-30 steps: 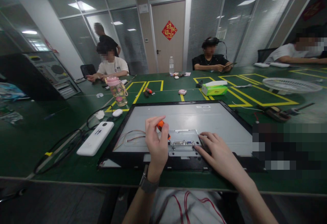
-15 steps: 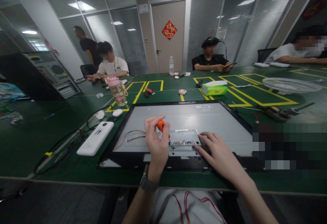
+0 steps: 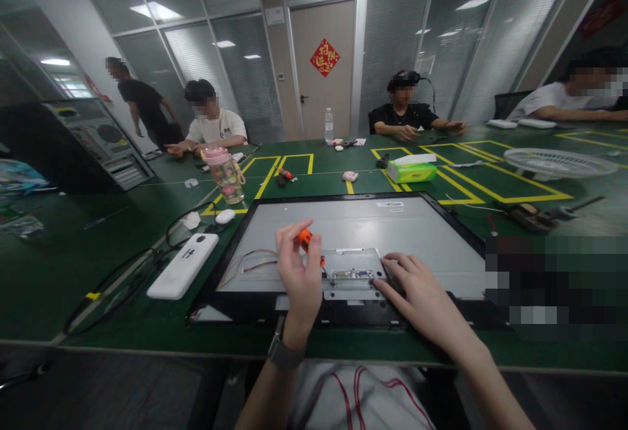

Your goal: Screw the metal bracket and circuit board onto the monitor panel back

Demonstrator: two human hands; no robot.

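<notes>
A monitor panel (image 3: 392, 233) lies face down on the green table, its grey metal back up. Near its front edge sits a small metal board cover (image 3: 354, 274) with a port connector. My left hand (image 3: 297, 278) is closed around an orange-handled screwdriver (image 3: 307, 240), held upright with its tip down at the cover's left edge. My right hand (image 3: 419, 296) rests flat with fingers spread, fingertips pressing on the cover's right front corner. Thin coloured wires (image 3: 248, 263) run across the panel to the left of my left hand.
A white rectangular device (image 3: 182, 265) and black cables (image 3: 122, 283) lie left of the panel. Behind stand a pink-lidded bottle (image 3: 226, 175), a green tissue box (image 3: 411, 170) and a white fan grille (image 3: 559, 163). Several people sit at the far side; one walks at back left.
My left fingers have shifted on the screwdriver handle, turning it slightly. The standing person at the back has walked left. The seated person opposite has stretched one arm out sideways.
</notes>
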